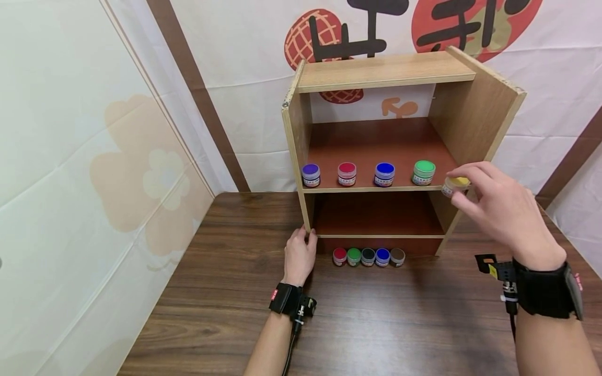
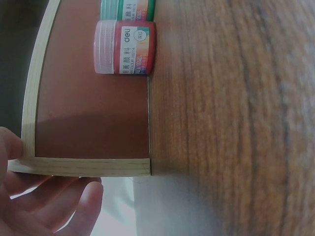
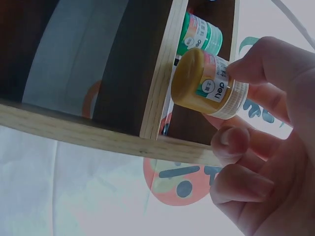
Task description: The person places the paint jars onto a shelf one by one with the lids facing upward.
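Observation:
My right hand [image 1: 510, 214] pinches a yellow paint jar [image 3: 189, 83] between thumb and fingers at the right end of the shelf unit's [image 1: 385, 73] middle board. In the right wrist view the jar is tilted close in front of the board's edge, its label showing. To its left on that board stand a green jar [image 1: 424, 173], a blue jar [image 1: 384, 175], a red jar [image 1: 347, 174] and a purple jar [image 1: 311, 176]. Low at the unit's left side, my left hand [image 1: 298, 258] grips the side panel [image 2: 93, 167], thumb inside and fingers outside.
Along the unit's base, a row of small jars stands on the dark wooden table [image 1: 226, 292]: red [image 1: 339, 257], green [image 1: 354, 256], black [image 1: 368, 256], blue [image 1: 382, 257] and brown-grey [image 1: 397, 257]. Printed cloth [image 1: 244, 94] hangs behind and at the left.

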The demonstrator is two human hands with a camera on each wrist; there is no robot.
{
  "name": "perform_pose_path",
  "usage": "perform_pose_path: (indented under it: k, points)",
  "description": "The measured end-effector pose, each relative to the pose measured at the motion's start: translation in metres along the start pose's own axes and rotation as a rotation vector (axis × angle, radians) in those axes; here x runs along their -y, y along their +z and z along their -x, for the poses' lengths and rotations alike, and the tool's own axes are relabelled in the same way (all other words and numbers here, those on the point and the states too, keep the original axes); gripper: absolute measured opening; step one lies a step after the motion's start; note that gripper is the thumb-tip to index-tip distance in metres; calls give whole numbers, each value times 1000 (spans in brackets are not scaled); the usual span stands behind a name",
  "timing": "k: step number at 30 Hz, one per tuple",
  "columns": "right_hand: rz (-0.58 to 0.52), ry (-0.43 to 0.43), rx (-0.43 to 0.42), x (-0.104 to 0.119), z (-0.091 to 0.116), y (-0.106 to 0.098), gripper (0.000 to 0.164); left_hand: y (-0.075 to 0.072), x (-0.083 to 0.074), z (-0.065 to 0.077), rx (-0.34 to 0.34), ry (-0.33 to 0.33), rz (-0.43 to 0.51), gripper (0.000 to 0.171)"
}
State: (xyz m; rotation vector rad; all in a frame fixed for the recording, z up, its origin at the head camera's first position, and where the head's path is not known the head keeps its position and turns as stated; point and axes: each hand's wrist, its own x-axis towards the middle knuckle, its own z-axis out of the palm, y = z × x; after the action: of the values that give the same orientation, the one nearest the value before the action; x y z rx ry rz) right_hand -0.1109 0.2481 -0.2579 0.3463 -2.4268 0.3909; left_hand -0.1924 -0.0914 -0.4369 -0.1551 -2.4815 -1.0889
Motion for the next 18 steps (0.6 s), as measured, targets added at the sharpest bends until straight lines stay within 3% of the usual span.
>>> perform_pose_path:
  k: [18]
  points:
    - [27, -35, -1, -8, -11, 3, 28, 0, -1, 0, 2, 1, 22, 24]
